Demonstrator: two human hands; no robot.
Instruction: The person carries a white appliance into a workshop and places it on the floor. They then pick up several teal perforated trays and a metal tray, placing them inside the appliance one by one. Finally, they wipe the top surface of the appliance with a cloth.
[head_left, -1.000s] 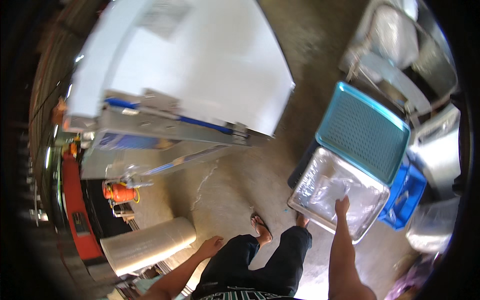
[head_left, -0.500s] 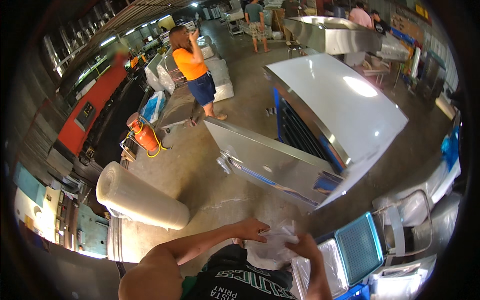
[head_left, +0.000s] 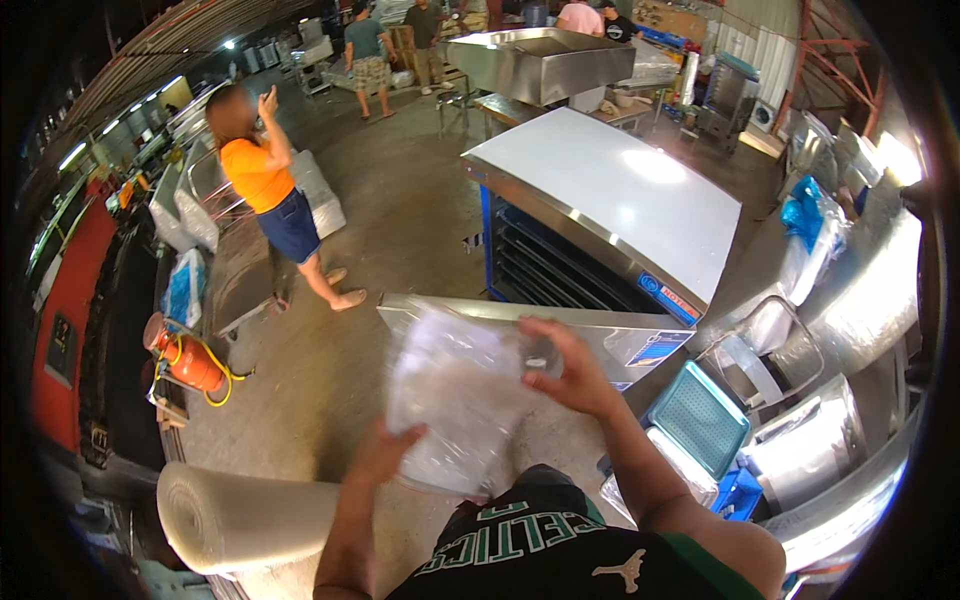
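Observation:
In front of my chest I hold a crinkled clear plastic bag [head_left: 455, 400] with something flat and whitish showing through it. My left hand [head_left: 383, 452] is closed on its lower left edge, thumb lying over the plastic. At the upper right edge, my right hand [head_left: 572, 372] grips the bag between thumb and curved fingers. Just beyond the bag stands the open steel door [head_left: 590, 345] of a low cabinet [head_left: 610, 190]. Its top is pale and glossy, and dark racks show inside. The bag hides part of the door.
A bubble-wrap roll [head_left: 235, 520] lies at lower left, with an orange gas cylinder [head_left: 190, 365] behind it. A person in an orange shirt [head_left: 258, 175] stands at far left. To my right are a teal perforated tray [head_left: 700, 420], a blue crate [head_left: 738, 492] and a metal-framed chair [head_left: 770, 345].
My view has turned right. The plastic bag, bunched low between my hands before, is now raised and spread flat in front of the cabinet door.

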